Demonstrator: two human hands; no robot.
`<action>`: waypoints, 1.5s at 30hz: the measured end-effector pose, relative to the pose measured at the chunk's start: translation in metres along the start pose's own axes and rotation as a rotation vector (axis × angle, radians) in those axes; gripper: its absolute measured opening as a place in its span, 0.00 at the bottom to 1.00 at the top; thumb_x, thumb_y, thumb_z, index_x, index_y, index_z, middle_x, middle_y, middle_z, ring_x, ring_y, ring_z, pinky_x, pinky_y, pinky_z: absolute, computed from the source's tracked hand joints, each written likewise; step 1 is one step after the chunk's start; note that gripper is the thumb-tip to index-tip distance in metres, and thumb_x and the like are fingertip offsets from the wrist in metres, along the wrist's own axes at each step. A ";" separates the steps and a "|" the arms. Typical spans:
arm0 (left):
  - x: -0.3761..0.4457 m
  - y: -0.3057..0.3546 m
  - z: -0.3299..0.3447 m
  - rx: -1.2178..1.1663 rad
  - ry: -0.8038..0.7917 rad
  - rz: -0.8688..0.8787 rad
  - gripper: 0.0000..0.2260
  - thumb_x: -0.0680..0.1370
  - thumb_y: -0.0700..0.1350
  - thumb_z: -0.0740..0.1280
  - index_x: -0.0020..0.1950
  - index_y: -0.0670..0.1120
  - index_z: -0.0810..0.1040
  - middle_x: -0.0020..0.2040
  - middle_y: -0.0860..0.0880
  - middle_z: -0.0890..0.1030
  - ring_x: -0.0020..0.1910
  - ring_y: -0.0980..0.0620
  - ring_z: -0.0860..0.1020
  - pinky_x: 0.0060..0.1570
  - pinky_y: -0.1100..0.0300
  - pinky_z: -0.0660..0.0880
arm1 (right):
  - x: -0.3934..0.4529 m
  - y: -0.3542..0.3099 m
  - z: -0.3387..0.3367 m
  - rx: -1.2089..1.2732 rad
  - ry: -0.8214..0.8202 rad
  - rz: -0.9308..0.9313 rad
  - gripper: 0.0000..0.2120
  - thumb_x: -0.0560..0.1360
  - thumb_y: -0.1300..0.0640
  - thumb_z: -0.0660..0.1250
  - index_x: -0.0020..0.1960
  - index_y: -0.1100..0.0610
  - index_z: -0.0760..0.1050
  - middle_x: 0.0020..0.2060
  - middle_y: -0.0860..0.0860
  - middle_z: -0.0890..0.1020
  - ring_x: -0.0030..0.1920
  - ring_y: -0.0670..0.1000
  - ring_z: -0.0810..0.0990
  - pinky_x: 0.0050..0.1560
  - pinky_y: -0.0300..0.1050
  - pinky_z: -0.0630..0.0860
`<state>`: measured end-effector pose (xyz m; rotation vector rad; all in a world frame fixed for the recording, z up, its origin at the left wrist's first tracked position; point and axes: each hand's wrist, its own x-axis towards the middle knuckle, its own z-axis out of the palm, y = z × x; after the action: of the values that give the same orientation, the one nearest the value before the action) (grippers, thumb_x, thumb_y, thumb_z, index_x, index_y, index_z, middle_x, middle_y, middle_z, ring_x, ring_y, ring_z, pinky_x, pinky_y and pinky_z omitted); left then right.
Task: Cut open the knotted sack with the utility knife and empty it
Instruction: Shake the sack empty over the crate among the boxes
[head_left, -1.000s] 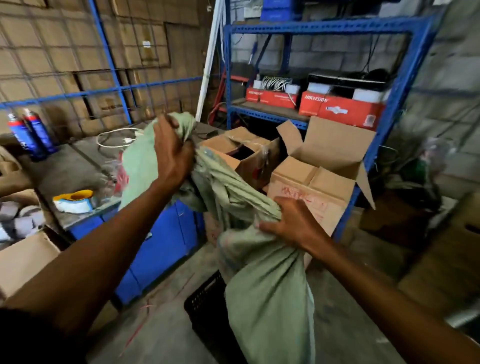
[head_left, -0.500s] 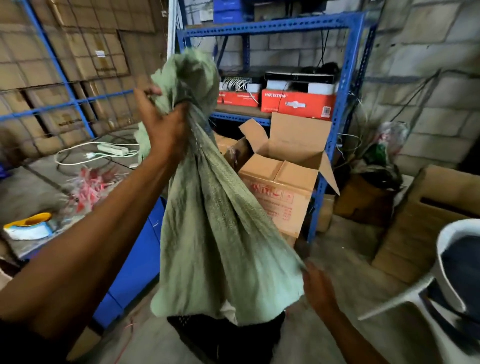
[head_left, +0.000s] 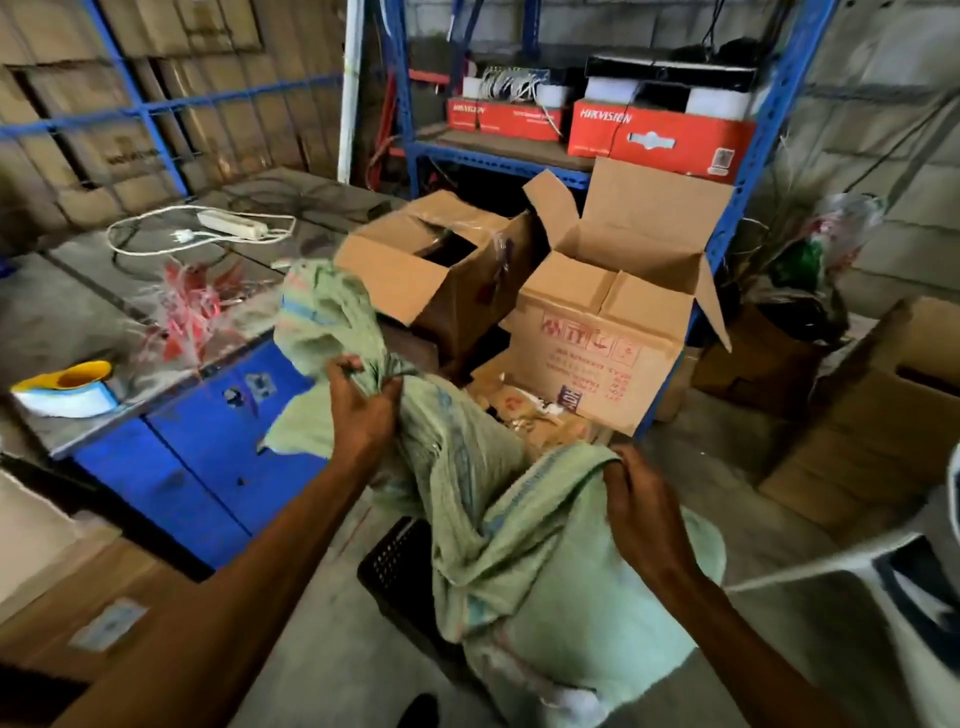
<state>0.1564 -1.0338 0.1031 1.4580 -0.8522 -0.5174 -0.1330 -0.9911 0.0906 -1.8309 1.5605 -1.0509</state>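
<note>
Sack (head_left: 524, 525): a pale green woven sack, limp and crumpled, is held in the air at the centre of the view, above a black perforated crate and the floor. Its top part is bunched together, and one loose end is flopped upward toward 11 o'clock.
Left hand (head_left: 363, 410): it is closed around the gathered neck of the sack; the fingers are wrapped tight on the cloth.
Right hand (head_left: 644, 514): it is placed at 4 o'clock from the left hand, and the fingers are pinched on a folded edge of the sack.
Black crate (head_left: 397, 566): it is seen on the floor below the sack, partly covered by it. What is inside cannot be told.
Bench (head_left: 78, 306): a grey top on a blue base, found at 9 o'clock. On it are seen a white power strip (head_left: 234, 224) with its coiled cable, a bundle of red and white strands (head_left: 189, 312), and a roll of tape with a yellow core (head_left: 67, 389).
Cardboard boxes: two open boxes stand at 12 to 1 o'clock, the left box (head_left: 415, 270) just beside the printed box (head_left: 597, 332).
Shelf rack (head_left: 737, 182): a blue metal rack stands behind the boxes, and red cartons (head_left: 660, 137) are kept on its shelf.
Utility knife: it is not visible in this view.
</note>
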 end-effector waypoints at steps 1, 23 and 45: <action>-0.005 -0.021 0.007 0.023 -0.030 -0.055 0.18 0.70 0.42 0.71 0.48 0.52 0.63 0.50 0.40 0.73 0.49 0.46 0.74 0.55 0.43 0.73 | -0.001 -0.006 -0.001 -0.052 -0.012 -0.017 0.10 0.80 0.60 0.55 0.54 0.56 0.74 0.44 0.53 0.80 0.43 0.55 0.78 0.42 0.41 0.67; -0.080 -0.048 0.117 0.150 -1.583 -0.051 0.16 0.68 0.45 0.73 0.55 0.52 0.78 0.48 0.56 0.84 0.48 0.62 0.80 0.49 0.62 0.77 | 0.012 -0.025 0.013 -0.551 -0.111 0.185 0.09 0.78 0.58 0.58 0.49 0.62 0.74 0.45 0.63 0.82 0.46 0.64 0.79 0.45 0.58 0.75; -0.025 0.007 0.117 0.420 -1.440 0.574 0.17 0.72 0.56 0.68 0.59 0.53 0.75 0.54 0.45 0.82 0.53 0.46 0.79 0.51 0.49 0.77 | 0.039 -0.041 0.018 0.225 0.032 0.117 0.11 0.64 0.78 0.66 0.43 0.68 0.73 0.37 0.53 0.77 0.37 0.44 0.76 0.39 0.38 0.73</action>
<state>0.0507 -1.0890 0.0943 0.9264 -2.5299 -0.9692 -0.0929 -1.0219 0.1211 -1.5611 1.4817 -1.1553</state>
